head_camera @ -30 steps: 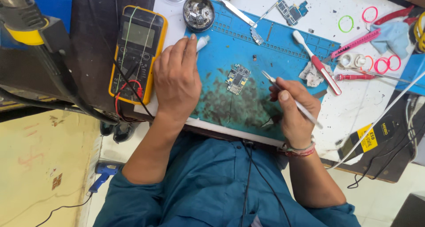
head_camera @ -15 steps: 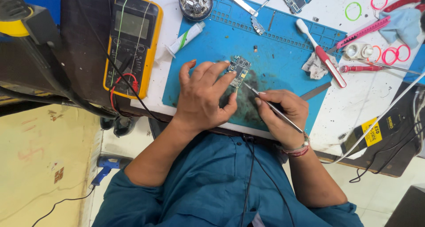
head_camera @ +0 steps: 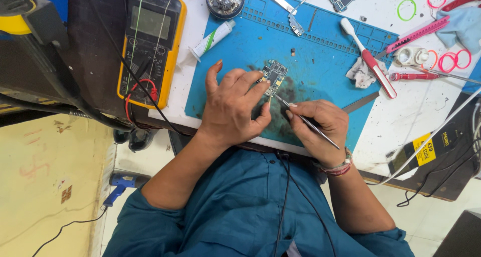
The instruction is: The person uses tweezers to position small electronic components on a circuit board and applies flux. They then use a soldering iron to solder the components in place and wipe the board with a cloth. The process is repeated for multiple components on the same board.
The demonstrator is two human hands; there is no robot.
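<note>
Taking the blue work mat [head_camera: 320, 46] as our landmark, we start off its left edge, where a yellow multimeter [head_camera: 150, 41] lies with its red and black leads curling toward us. Between the meter and the mat rests a small white tube [head_camera: 213, 38], and at the mat's upper left corner sits a round tin of scraps [head_camera: 224, 0]. On the mat's middle, our left hand [head_camera: 235, 106] pinches the small circuit board [head_camera: 273, 77] between thumb and fingertips, covering its near edge. Just to its right, our right hand [head_camera: 318, 126] grips thin metal tweezers [head_camera: 305, 121], their tip touching the board's lower edge. Further right on the mat lie a crumpled rag [head_camera: 359, 72] and a red-handled white brush [head_camera: 368, 64]. Past the mat's right edge, on the white table [head_camera: 426, 106], we see a red screwdriver [head_camera: 408, 76], a pink comb [head_camera: 418, 32] and coloured rubber rings [head_camera: 407, 9].
</note>
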